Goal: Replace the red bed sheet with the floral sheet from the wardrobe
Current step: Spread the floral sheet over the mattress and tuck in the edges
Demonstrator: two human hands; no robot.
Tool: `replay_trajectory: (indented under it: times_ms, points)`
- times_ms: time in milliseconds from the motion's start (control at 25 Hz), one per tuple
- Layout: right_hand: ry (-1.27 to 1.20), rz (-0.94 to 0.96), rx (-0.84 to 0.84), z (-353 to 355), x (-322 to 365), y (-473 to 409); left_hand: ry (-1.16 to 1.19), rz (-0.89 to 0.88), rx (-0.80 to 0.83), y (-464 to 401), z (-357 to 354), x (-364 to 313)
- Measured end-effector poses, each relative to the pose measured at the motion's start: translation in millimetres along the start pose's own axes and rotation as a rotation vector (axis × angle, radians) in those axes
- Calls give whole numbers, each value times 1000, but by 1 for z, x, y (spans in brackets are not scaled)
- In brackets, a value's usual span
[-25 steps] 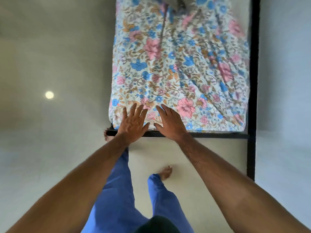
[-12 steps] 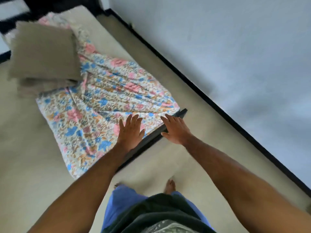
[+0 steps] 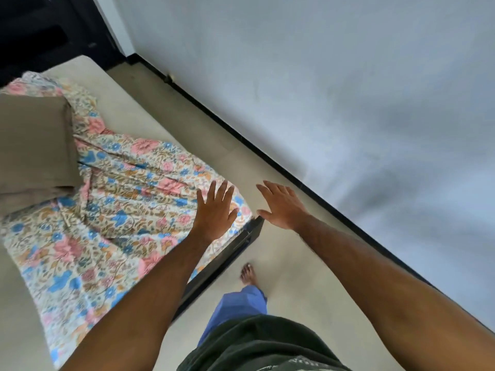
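Observation:
The floral sheet (image 3: 112, 210), white with pink and blue flowers, covers the mattress at the left and lies in folds near the pillow. My left hand (image 3: 215, 212) hovers over the sheet's near corner with straight fingers spread, holding nothing. My right hand (image 3: 281, 206) is held out flat past the bed's dark frame corner (image 3: 251, 231), over the floor, also holding nothing. No red sheet is in view.
A brown pillow (image 3: 34, 145) lies on the bed at the left. A pale wall (image 3: 348, 103) with a black skirting runs diagonally on the right. My bare foot (image 3: 247, 274) stands on the beige floor beside the frame. A dark opening sits at the top left.
The view has swung round from the bed's foot to its corner. Both hands have lifted off the sheet's edge; my right hand has moved beyond the frame corner.

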State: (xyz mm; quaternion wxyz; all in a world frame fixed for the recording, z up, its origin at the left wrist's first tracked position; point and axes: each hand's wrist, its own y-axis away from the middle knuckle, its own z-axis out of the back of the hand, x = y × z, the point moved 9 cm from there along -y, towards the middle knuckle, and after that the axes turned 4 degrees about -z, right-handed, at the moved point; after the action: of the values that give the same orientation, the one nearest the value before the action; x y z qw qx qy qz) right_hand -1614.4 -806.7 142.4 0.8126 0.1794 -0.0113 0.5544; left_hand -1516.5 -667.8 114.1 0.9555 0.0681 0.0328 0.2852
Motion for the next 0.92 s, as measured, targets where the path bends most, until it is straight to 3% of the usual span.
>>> replay_trajectory:
  times_ms: [200, 440, 720, 920]
  points:
    - [-35, -11, -11, 46, -53, -90, 39, 52, 33, -93, 13, 17]
    - [-27, 115, 43, 85, -83, -201, 67, 148, 45, -194, 27, 49]
    - [16, 327, 130, 129, -123, -331, 116, 434, 57, -286, 52, 82]
    - [45, 502, 161, 156, -97, -401, 192, 607, -24, -310, 73, 110]
